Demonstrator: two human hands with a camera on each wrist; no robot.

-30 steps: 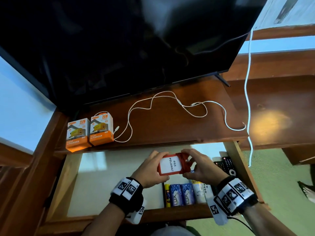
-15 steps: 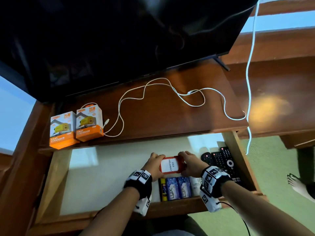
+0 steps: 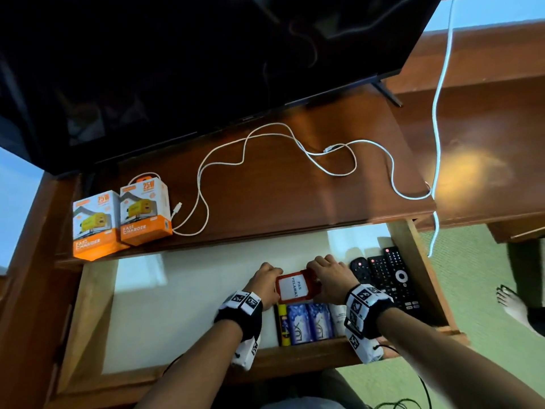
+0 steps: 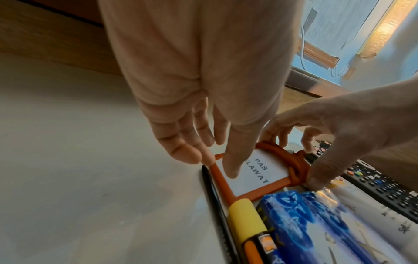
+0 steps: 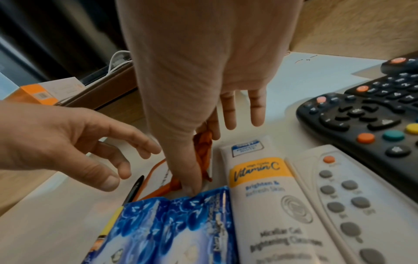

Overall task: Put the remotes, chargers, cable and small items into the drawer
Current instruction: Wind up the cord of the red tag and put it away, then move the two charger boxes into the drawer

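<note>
left hand: the left hand (image 3: 263, 283) is low in the drawer at the left edge of the orange-framed card holder with a white insert reading "pas pelawat" (image 3: 295, 286); the grip is loose, fingers straight, thumb tip on the white insert, nothing clasped.
right hand: the right hand (image 3: 330, 278) is at the holder's right edge; its grip pinches the bunched orange strap (image 4: 294, 167) knotted there, thumb down against the drawer floor.
card holder: lies flat on the pale floor of the open wooden drawer (image 3: 88, 314), just behind the row of small items at the front wall.
front row: a black pen (image 4: 211, 189), a yellow-capped stick (image 4: 245, 217), two blue lux soap packs (image 3: 309, 321) and a white vitamin c tube (image 5: 269, 200) lie side by side, touching or nearly so.
remotes: a white remote with grey buttons (image 5: 343, 201) lies right of the tube; two black remotes (image 3: 389, 276) lie beside it against the drawer's right wall.
chargers: two orange-and-white fast charger boxes (image 3: 121, 219) stand side by side on the brown wooden bench (image 3: 295, 196), at its left end.
cable: a white cable (image 3: 265, 160) snakes loosely across the bench from beside the boxes to the right edge.
behind: a dark television screen (image 3: 206, 54) stands at the back of the bench.
</note>
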